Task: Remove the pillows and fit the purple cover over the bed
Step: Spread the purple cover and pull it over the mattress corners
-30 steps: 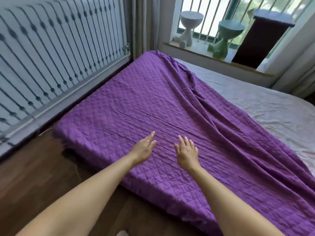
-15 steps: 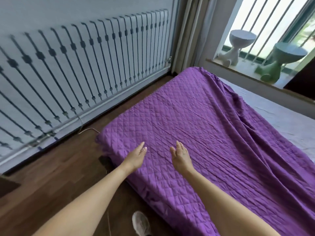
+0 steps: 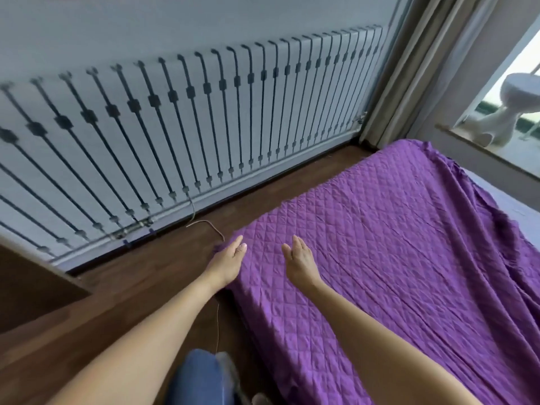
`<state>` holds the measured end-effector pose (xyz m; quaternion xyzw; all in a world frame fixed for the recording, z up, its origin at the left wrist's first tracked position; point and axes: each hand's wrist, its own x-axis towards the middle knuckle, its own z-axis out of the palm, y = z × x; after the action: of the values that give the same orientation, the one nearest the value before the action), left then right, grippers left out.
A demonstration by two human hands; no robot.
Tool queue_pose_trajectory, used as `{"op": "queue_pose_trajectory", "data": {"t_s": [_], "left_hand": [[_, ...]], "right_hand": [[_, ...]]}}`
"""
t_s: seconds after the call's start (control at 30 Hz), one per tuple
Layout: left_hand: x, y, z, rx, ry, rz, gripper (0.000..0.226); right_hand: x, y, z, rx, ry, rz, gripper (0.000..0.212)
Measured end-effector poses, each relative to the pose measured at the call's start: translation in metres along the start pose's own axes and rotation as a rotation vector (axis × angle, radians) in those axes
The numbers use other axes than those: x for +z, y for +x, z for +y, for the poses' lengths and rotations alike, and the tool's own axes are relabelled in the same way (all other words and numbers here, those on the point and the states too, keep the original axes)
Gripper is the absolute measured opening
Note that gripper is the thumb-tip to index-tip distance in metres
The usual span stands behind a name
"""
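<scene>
Reaching 2 flat, empty hands to the near corner of the purple cover (image 3: 394, 244): left hand (image 3: 230, 258) at its edge, right hand (image 3: 298, 257) just inside, fingers straight, probably for smoothing or tucking. Lying spread over this side of the bed (image 3: 521, 213), leaving the window side bare.

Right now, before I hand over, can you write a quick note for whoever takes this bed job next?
Left hand: open, fingers straight, at the near corner of the purple cover.
Right hand: open beside it over the cover; cannot tell if it touches.
The cover is spread over this side and creased toward the right; a pale strip of bed shows bare at far right.
Done: no pillows in view, cover laid on.
Left: pull it across the bare strip, smooth it, fit the corners.
</scene>
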<state>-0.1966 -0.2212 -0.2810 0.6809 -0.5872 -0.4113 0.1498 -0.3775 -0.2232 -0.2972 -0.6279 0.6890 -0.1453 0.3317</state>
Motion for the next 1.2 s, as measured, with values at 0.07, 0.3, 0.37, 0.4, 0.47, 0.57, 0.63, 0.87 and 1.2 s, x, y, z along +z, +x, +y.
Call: {"op": "queue_pose_trajectory", "data": {"t_s": [0.07,0.3,0.37,0.4,0.47,0.57,0.63,0.87,1.2], "left_hand": [[-0.018,0.019,-0.004,0.004,-0.006,0.003,0.049],[-0.086,0.124,-0.019,0.061,-0.069,-0.058,0.048],[-0.114,0.166,-0.025,0.09,-0.071,-0.088,0.048],[-0.126,0.183,-0.028,0.105,-0.062,-0.101,0.047],[-0.155,0.219,-0.034,0.13,-0.054,-0.129,0.047],[-0.193,0.258,-0.042,0.137,-0.076,-0.202,0.048],[-0.213,0.287,-0.042,0.148,-0.065,-0.227,0.049],[-0.247,0.36,-0.009,0.247,-0.017,-0.299,0.047],[-0.233,0.461,0.056,0.363,0.019,-0.47,0.048]], "right_hand": [[0.01,0.021,-0.019,-0.018,0.027,-0.007,0.054],[0.038,0.121,-0.077,0.012,0.074,0.05,0.053],[0.05,0.16,-0.102,0.032,0.088,0.091,0.052],[0.056,0.177,-0.114,0.051,0.096,0.106,0.052],[0.067,0.214,-0.143,0.098,0.121,0.139,0.051],[0.078,0.254,-0.184,0.162,0.17,0.178,0.051],[0.081,0.276,-0.207,0.178,0.219,0.211,0.052],[0.064,0.331,-0.23,0.299,0.314,0.339,0.052],[0.014,0.41,-0.211,0.421,0.348,0.503,0.048]]}}
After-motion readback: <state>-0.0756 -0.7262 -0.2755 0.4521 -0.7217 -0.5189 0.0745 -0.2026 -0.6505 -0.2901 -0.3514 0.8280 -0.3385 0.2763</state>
